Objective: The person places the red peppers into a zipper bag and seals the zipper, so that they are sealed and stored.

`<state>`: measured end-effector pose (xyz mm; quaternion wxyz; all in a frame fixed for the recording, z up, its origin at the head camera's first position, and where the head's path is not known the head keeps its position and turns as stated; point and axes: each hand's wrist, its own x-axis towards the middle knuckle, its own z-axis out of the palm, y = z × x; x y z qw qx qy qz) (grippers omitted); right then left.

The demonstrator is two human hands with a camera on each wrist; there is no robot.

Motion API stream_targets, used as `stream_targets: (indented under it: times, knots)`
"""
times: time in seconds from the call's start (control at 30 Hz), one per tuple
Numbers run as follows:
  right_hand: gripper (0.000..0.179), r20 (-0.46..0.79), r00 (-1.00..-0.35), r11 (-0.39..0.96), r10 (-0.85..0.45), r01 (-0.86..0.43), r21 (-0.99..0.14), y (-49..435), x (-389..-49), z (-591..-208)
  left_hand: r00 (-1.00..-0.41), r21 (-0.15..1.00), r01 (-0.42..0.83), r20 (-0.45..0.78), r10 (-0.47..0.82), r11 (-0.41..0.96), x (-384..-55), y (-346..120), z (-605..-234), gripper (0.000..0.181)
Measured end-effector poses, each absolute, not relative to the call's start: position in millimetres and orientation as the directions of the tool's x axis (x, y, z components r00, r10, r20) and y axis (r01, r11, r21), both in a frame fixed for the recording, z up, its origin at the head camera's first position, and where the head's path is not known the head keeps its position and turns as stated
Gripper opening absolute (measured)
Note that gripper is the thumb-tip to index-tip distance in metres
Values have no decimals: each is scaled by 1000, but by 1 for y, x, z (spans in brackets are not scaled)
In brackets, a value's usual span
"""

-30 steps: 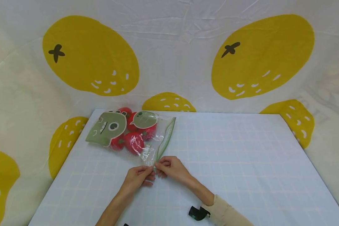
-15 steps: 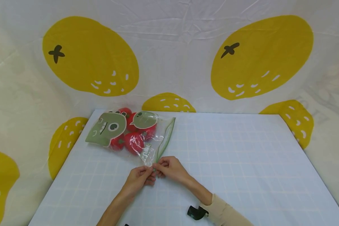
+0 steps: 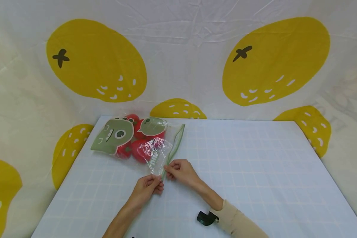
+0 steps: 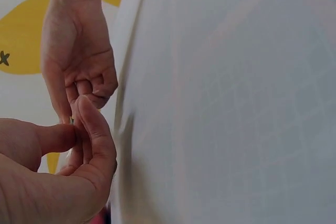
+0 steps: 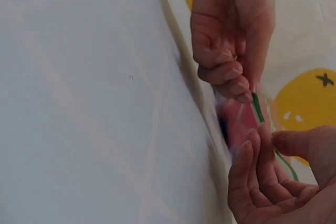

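Note:
A clear zip bag (image 3: 158, 158) printed with green cartoon creatures lies at the back left of the table. Several red fruits or vegetables with green stems, among them a large one (image 3: 140, 150), show through its plastic. Along its right side runs a green zip edge (image 3: 176, 145). My left hand (image 3: 146, 188) pinches the near corner of that edge between thumb and forefinger. Just up the edge, my right hand (image 3: 180, 172) pinches the green strip. In the right wrist view a short stretch of green zip (image 5: 258, 107) spans the gap between both hands' fingertips.
A white grid-patterned cloth (image 3: 256, 172) covers the table. Behind it hangs a white curtain (image 3: 184, 66) with large yellow fruit prints. A black device (image 3: 206, 218) sits at the right sleeve (image 3: 236, 219).
My right hand has slid a short way up the green zip edge, away from the left hand. The left hand keeps its pinch on the near corner, and the bag has barely shifted.

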<state>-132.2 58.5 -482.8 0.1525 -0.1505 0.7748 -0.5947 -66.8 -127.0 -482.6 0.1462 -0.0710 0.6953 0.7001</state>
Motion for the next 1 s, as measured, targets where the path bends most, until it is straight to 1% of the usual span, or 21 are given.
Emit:
stream_targets:
  times: [0.2, 0.53, 0.77, 1.0]
  knots:
    - [27, -43, -915, 245, -401, -62, -968, 60, -142, -481, -947, 953, -303, -302, 110, 8, -66, -128, -482, 25]
    - [25, -55, -931, 241, -362, -37, -970, 64, -159, -480, -960, 967, -254, -254, 115, 13, -66, -130, -486, 27]
    - [25, -52, -943, 220, -328, -23, -975, 65, -171, -478, -955, 961, -274, -275, 113, 24, -66, -130, -484, 26]
    - [30, -60, -946, 188, -320, -2, -982, 68, -183, -474, -953, 960, -281, -281, 118, 17, -66, -131, -484, 25]
